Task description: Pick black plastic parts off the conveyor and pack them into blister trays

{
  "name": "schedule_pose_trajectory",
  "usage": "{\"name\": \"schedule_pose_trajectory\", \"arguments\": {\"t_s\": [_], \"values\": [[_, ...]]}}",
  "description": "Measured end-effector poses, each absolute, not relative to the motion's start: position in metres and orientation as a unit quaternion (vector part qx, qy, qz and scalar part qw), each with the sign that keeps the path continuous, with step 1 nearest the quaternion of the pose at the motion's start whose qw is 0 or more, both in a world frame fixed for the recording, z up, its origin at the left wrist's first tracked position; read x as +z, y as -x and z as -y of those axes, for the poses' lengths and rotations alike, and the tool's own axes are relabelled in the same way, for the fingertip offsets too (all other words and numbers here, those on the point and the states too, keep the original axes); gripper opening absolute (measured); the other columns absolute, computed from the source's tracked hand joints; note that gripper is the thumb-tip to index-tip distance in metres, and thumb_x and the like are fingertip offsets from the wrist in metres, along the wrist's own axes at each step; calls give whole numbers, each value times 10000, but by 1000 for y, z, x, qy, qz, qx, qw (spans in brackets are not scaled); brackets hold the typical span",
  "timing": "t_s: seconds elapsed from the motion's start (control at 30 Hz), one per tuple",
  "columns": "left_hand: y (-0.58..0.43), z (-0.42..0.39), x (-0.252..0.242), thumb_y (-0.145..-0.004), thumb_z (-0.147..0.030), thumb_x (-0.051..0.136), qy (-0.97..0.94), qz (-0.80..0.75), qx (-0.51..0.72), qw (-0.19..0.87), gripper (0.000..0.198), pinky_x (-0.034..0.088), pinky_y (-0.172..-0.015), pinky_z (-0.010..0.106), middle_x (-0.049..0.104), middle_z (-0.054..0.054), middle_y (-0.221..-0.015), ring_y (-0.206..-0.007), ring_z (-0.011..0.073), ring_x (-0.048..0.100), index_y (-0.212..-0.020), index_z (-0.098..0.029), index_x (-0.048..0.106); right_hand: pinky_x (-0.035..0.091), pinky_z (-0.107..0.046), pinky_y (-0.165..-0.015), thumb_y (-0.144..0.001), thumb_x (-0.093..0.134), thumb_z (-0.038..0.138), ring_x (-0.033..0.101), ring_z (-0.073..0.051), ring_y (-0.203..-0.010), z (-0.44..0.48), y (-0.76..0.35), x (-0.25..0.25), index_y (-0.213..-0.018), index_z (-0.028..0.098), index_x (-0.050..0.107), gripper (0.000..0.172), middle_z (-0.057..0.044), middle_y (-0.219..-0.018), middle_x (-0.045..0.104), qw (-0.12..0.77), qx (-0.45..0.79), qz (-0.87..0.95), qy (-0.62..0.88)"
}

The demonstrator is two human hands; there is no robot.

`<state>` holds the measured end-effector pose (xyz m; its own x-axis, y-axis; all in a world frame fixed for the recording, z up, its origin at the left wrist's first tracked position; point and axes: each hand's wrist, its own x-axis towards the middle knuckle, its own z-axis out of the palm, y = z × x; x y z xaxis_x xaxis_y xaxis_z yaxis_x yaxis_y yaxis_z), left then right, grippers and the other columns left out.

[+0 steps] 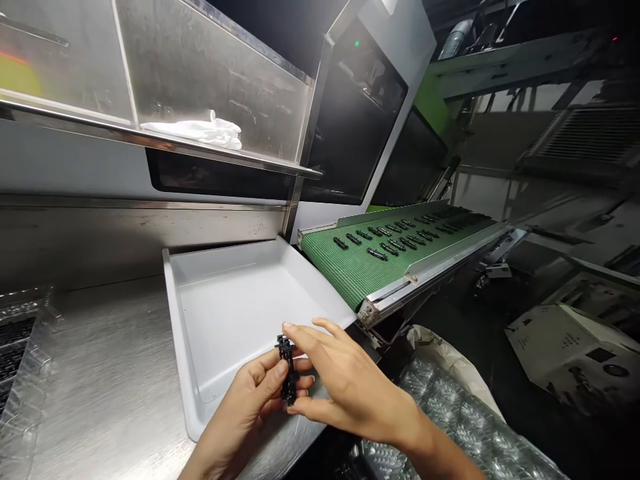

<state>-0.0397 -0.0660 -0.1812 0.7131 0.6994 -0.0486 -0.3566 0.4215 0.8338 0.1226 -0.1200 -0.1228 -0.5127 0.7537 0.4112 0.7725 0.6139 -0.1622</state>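
Observation:
Both hands hold one small black plastic part (287, 368) upright over the near edge of a white tray (220, 300). My left hand (250, 407) comes up from below, its thumb and fingers pinched on the part's lower end. My right hand (345, 380) reaches in from the right, its fingertips closed on the part's upper and middle section. The tray's floor holds nothing that I can see. Several more black parts (385, 240) lie in rows on the green conveyor belt (360, 267) to the right of the tray.
The tray rests on a steel worktable (110, 373). A clear plastic blister tray (20, 353) sits at the left edge. White cloth (200, 130) lies on a steel shelf above. Below right are a bag of clear packaging (450, 413) and a white box (575, 347).

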Motion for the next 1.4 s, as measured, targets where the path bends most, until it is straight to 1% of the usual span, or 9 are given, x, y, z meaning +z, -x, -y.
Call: {"name": "schedule_pose_trajectory", "arguments": {"t_s": [0.1,0.2,0.27,0.37,0.7,0.9,1.03,1.2,1.4], "values": [[38,68,-181,-795,-417,731,-411,-208,321,828,326,510,-669,228,720,80,-1009,-800,170,647,-1035,-196,724,458,-339,-1043,-745,807,334,587,-228,-1193,102,-142,-111,-1505,212,227,964,-109,-1316,599,204,74,876,431],[36,71,-180,-761,-437,761,-381,-212,330,837,342,533,-743,250,734,68,-941,-768,156,657,-990,-185,728,498,-234,-955,-887,672,304,633,-149,-1115,57,-182,-88,-1351,335,495,497,32,-1222,667,170,53,766,618],[34,74,-179,-744,-444,775,-372,-217,338,837,365,543,-765,257,739,68,-942,-784,160,666,-991,-180,726,461,-380,-1017,-1002,468,253,582,-227,-1188,19,-212,-74,-1314,215,545,324,-83,-1290,617,187,-20,670,718],[31,76,-179,-717,-443,799,-364,-228,347,834,399,557,-758,252,750,73,-940,-777,159,675,-995,-165,724,459,-499,-994,-975,538,260,569,-270,-1171,-26,-244,-66,-1242,148,575,292,-129,-1282,585,173,-53,587,789],[29,63,-192,-581,-421,890,-307,-241,404,827,473,601,-729,269,774,96,-939,-809,220,729,-934,-144,738,534,-418,-877,-953,587,314,625,-213,-1014,-55,-222,-56,-1163,150,597,267,-90,-1175,613,260,-18,554,791],[36,68,-186,-701,-385,821,-231,-240,514,791,395,549,-916,296,738,91,-1121,-1108,265,656,-1017,-170,721,548,-265,-742,-1019,378,314,683,-138,-787,19,-157,-90,-1249,171,513,302,-57,-935,725,351,131,666,645],[36,77,-183,-753,-417,776,-279,-216,516,781,398,501,-975,307,705,91,-1185,-1186,269,598,-1071,-187,705,539,-261,-672,-939,553,388,662,-147,-670,85,-117,-131,-1067,185,618,249,-26,-766,711,483,273,659,507],[41,78,-185,-757,-413,773,-309,-231,506,771,363,516,-884,274,705,63,-1152,-1129,251,611,-1066,-231,719,529,-297,-757,-922,606,252,662,-179,-817,114,-101,-143,-1040,211,649,131,-40,-907,707,440,86,743,497],[51,74,-182,-777,-410,750,-415,-197,408,789,364,503,-708,232,713,64,-1083,-969,220,644,-1089,-224,720,439,-403,-1035,-804,752,399,497,-283,-1266,119,-117,-114,-1064,185,566,385,-154,-1380,521,305,-91,854,412]]}}
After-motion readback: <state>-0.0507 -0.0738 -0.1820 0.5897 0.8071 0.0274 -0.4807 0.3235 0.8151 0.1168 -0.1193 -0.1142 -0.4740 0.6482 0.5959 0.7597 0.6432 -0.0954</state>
